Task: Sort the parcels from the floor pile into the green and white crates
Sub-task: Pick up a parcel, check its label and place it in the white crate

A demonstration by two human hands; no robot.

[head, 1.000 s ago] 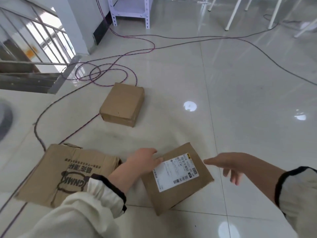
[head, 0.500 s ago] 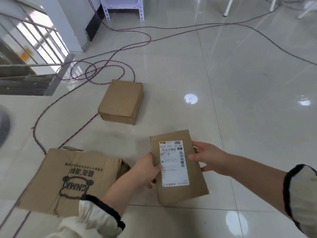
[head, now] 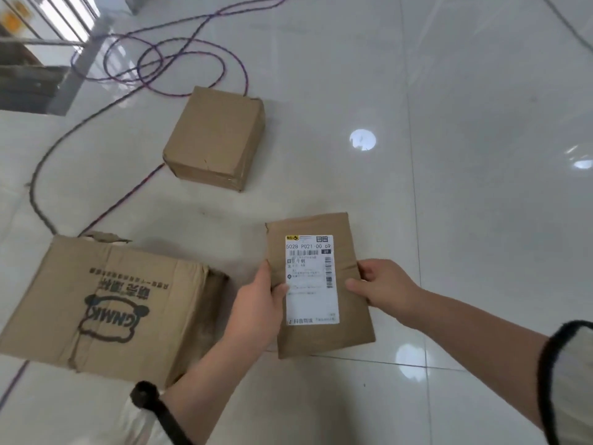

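The person is holding a flat brown parcel [head: 351, 322] in both hands, low over the floor [head: 481, 220], just right of the picture's middle. The left hand [head: 260, 305] is gripping the parcel's left edge. Its thumb is lying on the front face against the side of the white label [head: 312, 284], and its other fingers are hidden behind the cardboard. The right hand [head: 383, 289] is pinching the right edge at about the same height, thumb on the front and fingers curling round the back. The parcel is facing the camera with the label reading upright, and a barcode and the line "5028 P021-00 69" are showing. Whether its lower end is resting on the tiles cannot be told.

Just left of the left hand a big box [head: 106, 303] is lying on the floor, its black logo showing upside down and its right end gaping. Farther off, a small box [head: 215, 139] is sitting closed on the tiles, well apart from the parcel. A purple cable [head: 192, 56] is looping across the floor behind the small box and running past the big box's far corner. A railing [head: 54, 17] is showing at top left. Pale sleeves [head: 574, 380] with dark cuffs are covering the arms nearest the camera.
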